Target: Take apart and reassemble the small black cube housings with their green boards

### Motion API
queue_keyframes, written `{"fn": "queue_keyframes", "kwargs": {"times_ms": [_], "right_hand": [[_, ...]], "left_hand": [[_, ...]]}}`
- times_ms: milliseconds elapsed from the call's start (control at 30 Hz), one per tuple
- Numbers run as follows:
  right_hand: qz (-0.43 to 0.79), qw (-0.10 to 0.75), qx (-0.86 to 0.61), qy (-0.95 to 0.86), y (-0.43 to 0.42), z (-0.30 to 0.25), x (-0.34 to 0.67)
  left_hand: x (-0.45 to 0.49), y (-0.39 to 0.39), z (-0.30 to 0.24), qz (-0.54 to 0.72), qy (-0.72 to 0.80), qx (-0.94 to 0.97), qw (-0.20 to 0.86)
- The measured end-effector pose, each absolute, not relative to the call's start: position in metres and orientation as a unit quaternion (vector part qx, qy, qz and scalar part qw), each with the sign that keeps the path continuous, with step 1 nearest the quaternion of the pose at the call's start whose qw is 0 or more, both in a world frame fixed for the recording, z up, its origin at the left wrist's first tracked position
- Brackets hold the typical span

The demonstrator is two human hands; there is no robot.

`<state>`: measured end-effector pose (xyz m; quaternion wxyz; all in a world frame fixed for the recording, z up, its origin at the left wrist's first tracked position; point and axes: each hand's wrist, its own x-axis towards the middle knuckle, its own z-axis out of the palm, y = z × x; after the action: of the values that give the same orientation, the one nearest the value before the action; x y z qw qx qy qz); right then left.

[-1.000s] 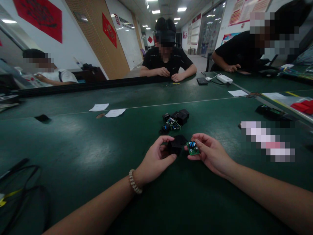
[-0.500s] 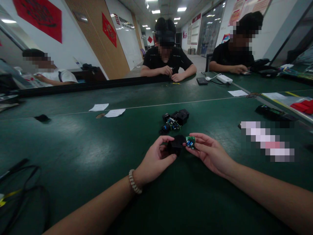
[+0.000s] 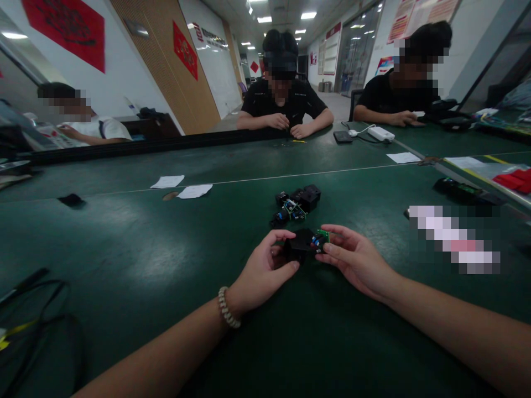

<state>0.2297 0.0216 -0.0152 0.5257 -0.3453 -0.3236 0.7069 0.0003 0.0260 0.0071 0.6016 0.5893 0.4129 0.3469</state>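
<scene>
My left hand [image 3: 269, 262], with a beaded bracelet [image 3: 228, 308] at the wrist, is closed around a black plastic housing [image 3: 299, 243] held above the table. My right hand [image 3: 352, 254] pinches a small green circuit board [image 3: 322, 239] that carries blue and dark components. The board is right beside the housing's right side; whether the two touch I cannot tell. Just beyond my hands lies a group of black housings [image 3: 310, 197] and circuit boards [image 3: 293, 209].
The green table [image 3: 124, 265] has paper slips [image 3: 194, 191], a black scrap [image 3: 72, 200] and dark cables [image 3: 45, 315] at left. At right lie a blurred-out pale object [image 3: 456, 237] and a black device [image 3: 464, 190]. Across sit other people, one with hands [image 3: 290, 126] on the table.
The circuit board in my right hand has turned, its components now facing the housing, and has shifted slightly left towards it. My left hand stays in place.
</scene>
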Motion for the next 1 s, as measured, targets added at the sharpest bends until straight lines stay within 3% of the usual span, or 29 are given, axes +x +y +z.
{"fn": "queue_keyframes", "kwargs": {"times_ms": [1000], "right_hand": [[0.684, 0.506, -0.377, -0.365, 0.0182, -0.0106, 0.2262]], "left_hand": [[-0.0014, 0.0268, 0.0054, 0.335, 0.415, 0.592, 0.604]]}}
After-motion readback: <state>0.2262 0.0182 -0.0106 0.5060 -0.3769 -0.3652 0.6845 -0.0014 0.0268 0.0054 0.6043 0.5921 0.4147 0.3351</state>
